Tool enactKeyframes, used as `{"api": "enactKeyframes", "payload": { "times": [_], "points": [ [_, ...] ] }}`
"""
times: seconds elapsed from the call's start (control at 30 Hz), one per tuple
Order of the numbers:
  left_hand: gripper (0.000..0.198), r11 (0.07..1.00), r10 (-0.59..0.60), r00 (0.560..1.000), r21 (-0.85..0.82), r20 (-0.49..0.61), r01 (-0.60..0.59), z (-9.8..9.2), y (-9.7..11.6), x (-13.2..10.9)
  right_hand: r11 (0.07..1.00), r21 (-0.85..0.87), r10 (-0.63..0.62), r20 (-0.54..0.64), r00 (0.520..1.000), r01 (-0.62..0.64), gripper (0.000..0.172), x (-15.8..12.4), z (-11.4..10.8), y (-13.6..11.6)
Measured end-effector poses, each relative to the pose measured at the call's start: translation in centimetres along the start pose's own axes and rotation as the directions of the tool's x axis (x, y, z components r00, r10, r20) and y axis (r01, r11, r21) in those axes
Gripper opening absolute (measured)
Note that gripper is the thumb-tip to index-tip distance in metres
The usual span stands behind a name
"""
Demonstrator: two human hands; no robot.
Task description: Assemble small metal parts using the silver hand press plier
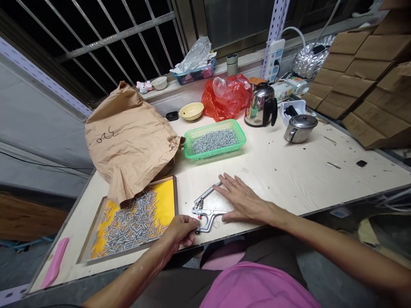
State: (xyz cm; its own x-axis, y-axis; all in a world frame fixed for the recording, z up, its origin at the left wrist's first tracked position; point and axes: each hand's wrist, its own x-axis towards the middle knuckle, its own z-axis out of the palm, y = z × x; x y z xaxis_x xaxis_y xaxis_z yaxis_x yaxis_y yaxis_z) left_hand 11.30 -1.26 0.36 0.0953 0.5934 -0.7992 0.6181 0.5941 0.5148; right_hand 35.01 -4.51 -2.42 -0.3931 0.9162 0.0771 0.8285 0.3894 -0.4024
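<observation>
Tray (167, 196) held metal pcs. (131, 226); L hand (183, 230) had fingers curled at front of pliers (209, 213), grip could not be told; pliers lay on table (276, 179), nr. edge; R hand (245, 201), fingers spread, was at handles (208, 191).

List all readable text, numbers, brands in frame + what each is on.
Paper bag: handwritten marking, possibly "220" upside down; digits uncertain.
Power strip: blue print, too small to read.
Kettle: coloured sticker low on the side, too small to read.
Hand tool: no readable lettering.
No brand name legible.
</observation>
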Motion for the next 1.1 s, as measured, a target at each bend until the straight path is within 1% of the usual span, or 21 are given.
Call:
{"api": "enactKeyframes", "payload": {
  "times": [0.07, 0.1, 0.17, 0.27, 0.5, 0.57, 0.6, 0.63, 0.67, 0.7, 0.73, 0.77, 0.8, 0.87, 0.93, 0.97, 1.0, 1.07, 1.1],
  "points": [
    [0.043, 1.0, 0.004, 1.0, -0.002, -0.004, -0.004, 0.0, -0.1, 0.1, 1.0, -0.009, -0.025, 0.091, 0.996, 0.026, 0.103, 1.4, -0.2, 0.8],
    [0.044, 1.0, 0.006, 1.0, -0.002, -0.004, -0.006, 0.0, -0.2, 0.1, 0.999, -0.009, -0.042, 0.121, 0.992, 0.043, 0.104, 1.9, -0.3, 1.1],
    [0.044, 1.0, 0.009, 1.0, 0.002, -0.002, -0.009, 0.0, -0.2, 0.1, 0.998, -0.012, -0.065, 0.138, 0.988, 0.067, 0.101, 2.6, -0.5, 1.1],
    [0.044, 1.0, 0.009, 1.0, 0.006, -0.004, -0.009, 0.1, -0.2, 0.0, 0.997, -0.017, -0.069, 0.109, 0.992, 0.071, 0.092, 2.6, -0.8, 0.5],
    [0.041, 0.999, -0.008, 1.0, 0.04, -0.004, 0.008, 0.1, 0.0, 0.1, 0.998, 0.014, -0.055, 0.058, 0.997, 0.055, 0.069, 1.1, -1.1, -0.6],
    [0.038, 0.994, -0.006, 1.0, 0.106, -0.021, 0.008, 0.1, -0.3, 0.1, 0.998, 0.023, -0.057, 0.041, 0.998, 0.056, 0.061, 0.9, -1.0, -0.7],
    [0.037, 0.985, 0.018, 0.999, 0.171, -0.047, -0.01, 0.1, -0.4, -0.1, 0.998, 0.022, -0.06, 0.035, 0.998, 0.059, 0.058, 0.9, -0.9, -0.7],
    [0.034, 0.963, 0.087, 0.992, 0.262, -0.09, -0.061, 0.2, -0.5, -0.3, 0.998, 0.018, -0.063, 0.032, 0.997, 0.063, 0.056, 0.9, -0.8, -0.8],
    [0.032, 0.917, 0.201, 0.97, 0.374, -0.136, -0.138, 0.3, -0.6, -0.6, 0.998, 0.012, -0.068, 0.03, 0.997, 0.067, 0.055, 0.9, -0.8, -0.9],
    [0.029, 0.841, 0.342, 0.925, 0.494, -0.167, -0.222, 0.5, -0.7, -0.9, 0.998, 0.007, -0.069, 0.031, 0.997, 0.069, 0.054, 0.9, -0.8, -1.0],
    [0.026, 0.74, 0.484, 0.858, 0.603, -0.17, -0.298, 0.8, -0.6, -1.3, 0.998, 0.002, -0.068, 0.035, 0.997, 0.068, 0.053, 0.9, -0.9, -1.1],
    [0.024, 0.63, 0.604, 0.784, 0.688, -0.143, -0.36, 1.2, -0.5, -1.5, 0.998, 0.0, -0.063, 0.039, 0.997, 0.063, 0.053, 0.9, -0.9, -1.2],
    [0.021, 0.525, 0.694, 0.714, 0.746, -0.097, -0.409, 1.6, -0.3, -1.6, 0.998, 0.0, -0.057, 0.043, 0.997, 0.057, 0.054, 0.9, -0.9, -1.3],
    [0.022, 0.35, 0.792, 0.61, 0.805, 0.019, -0.48, 2.4, 0.4, -1.2, 0.999, 0.003, -0.048, 0.044, 0.998, 0.048, 0.058, 0.9, -0.7, -1.5],
    [0.034, 0.2, 0.841, 0.524, 0.821, 0.136, -0.535, 3.1, 1.3, -0.2, 0.999, 0.015, -0.048, 0.029, 0.998, 0.047, 0.065, 0.7, -0.4, -1.4],
    [0.042, 0.147, 0.846, 0.5, 0.822, 0.184, -0.55, 3.3, 1.7, 0.4, 0.999, 0.023, -0.049, 0.02, 0.999, 0.048, 0.07, 0.6, -0.3, -1.2],
    [0.047, 0.109, 0.841, 0.493, 0.82, 0.225, -0.561, 3.4, 2.1, 1.0, 0.999, 0.026, -0.045, 0.016, 0.999, 0.045, 0.076, 0.4, -0.2, -1.0],
    [0.054, 0.069, 0.812, 0.509, 0.818, 0.286, -0.571, 3.3, 2.7, 1.8, 1.0, 0.014, -0.008, 0.027, 1.0, 0.007, 0.084, -0.1, -0.6, -0.6],
    [0.056, 0.057, 0.796, 0.521, 0.819, 0.307, -0.57, 3.2, 2.9, 2.1, 1.0, 0.001, 0.021, 0.043, 0.999, -0.021, 0.084, -0.3, -0.9, -0.5]
  ]
}}
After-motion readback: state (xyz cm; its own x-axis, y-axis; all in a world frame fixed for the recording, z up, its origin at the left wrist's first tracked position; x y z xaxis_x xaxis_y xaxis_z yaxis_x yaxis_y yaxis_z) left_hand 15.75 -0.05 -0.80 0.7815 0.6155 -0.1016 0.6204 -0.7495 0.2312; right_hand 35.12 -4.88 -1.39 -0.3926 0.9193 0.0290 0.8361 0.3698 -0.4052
